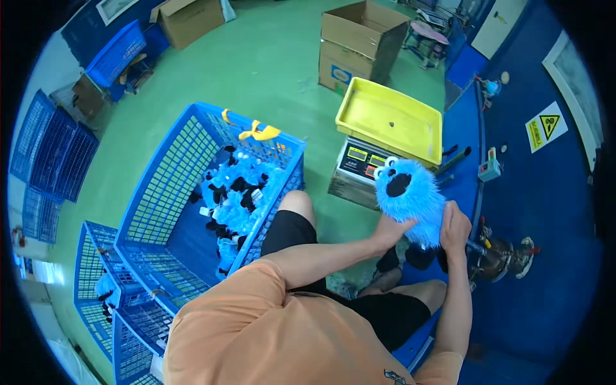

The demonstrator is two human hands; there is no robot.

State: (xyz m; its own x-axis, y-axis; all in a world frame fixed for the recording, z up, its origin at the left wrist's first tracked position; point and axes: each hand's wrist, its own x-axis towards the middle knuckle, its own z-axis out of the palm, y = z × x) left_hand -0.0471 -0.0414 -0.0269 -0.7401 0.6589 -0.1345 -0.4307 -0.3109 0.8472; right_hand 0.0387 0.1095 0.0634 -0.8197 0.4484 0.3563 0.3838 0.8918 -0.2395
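A furry blue plush toy [417,199] with white eyes and a black oval mouth or nose is held up in front of me, head pointing away. My left hand [393,232] grips its lower left side, the thumb lying across the fur. On the opposite side, my right hand [455,226] is closed on its lower right edge. Black parts of the toy hang below near my knees. Just beyond the toy stands a digital scale [360,158] bearing a shallow yellow tray [393,119].
To my left, a large blue basket [154,167] contains several limp blue-and-black plush pieces [234,192]. A metal machine fitting [497,260] projects from the blue wall at right. An open cardboard box [350,48] stands beyond the tray; more blue crates [96,289] sit at lower left.
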